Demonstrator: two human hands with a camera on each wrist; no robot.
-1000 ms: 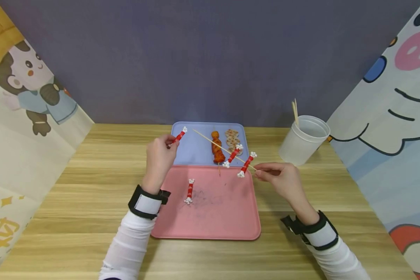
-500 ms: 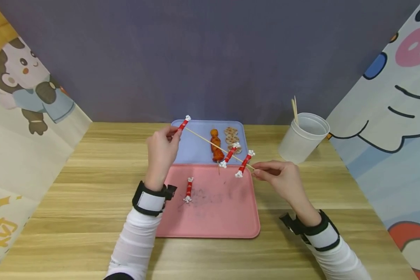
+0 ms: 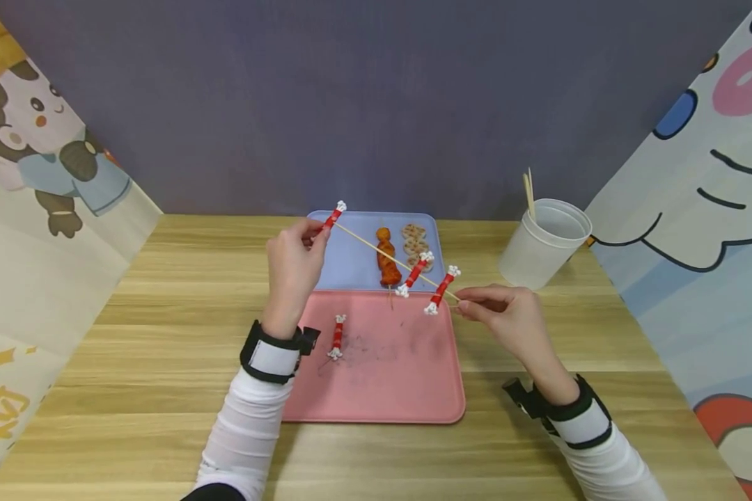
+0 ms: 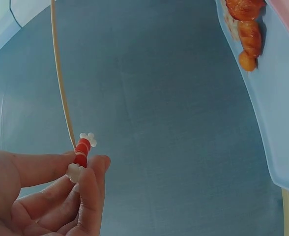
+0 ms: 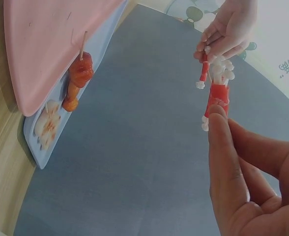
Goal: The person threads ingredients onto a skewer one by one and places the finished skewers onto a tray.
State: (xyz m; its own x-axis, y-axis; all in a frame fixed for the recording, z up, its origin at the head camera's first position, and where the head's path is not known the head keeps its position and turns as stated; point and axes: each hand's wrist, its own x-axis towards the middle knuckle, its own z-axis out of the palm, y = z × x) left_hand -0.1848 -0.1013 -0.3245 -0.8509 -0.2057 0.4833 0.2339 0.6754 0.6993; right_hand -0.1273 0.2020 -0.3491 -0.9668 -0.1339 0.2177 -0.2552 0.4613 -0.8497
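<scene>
My left hand (image 3: 294,268) pinches an enoki mushroom roll (image 3: 333,218), wrapped in red with white knobbly ends, between thumb and fingertips. My right hand (image 3: 507,316) pinches the near end of a thin wooden skewer (image 3: 368,243), which slants up to the left. Threaded near the right fingers are two more such rolls, one roll (image 3: 416,273) a little farther along than the other roll (image 3: 441,291). In the left wrist view the tip of the skewer (image 4: 62,88) meets the side of the held roll (image 4: 82,147). Another roll (image 3: 338,337) lies on the pink tray (image 3: 401,400).
Behind the pink tray, a blue tray (image 3: 351,268) carries a skewer of reddish-orange pieces (image 3: 386,259) and a skewer of lotus root slices (image 3: 415,240). A white bucket (image 3: 533,254) with a few wooden sticks (image 3: 529,193) stands at right. Printed walls surround the table.
My left hand has raised its roll and moved it slightly right, bringing it to the skewer's tip. My right hand has stayed nearly still.
</scene>
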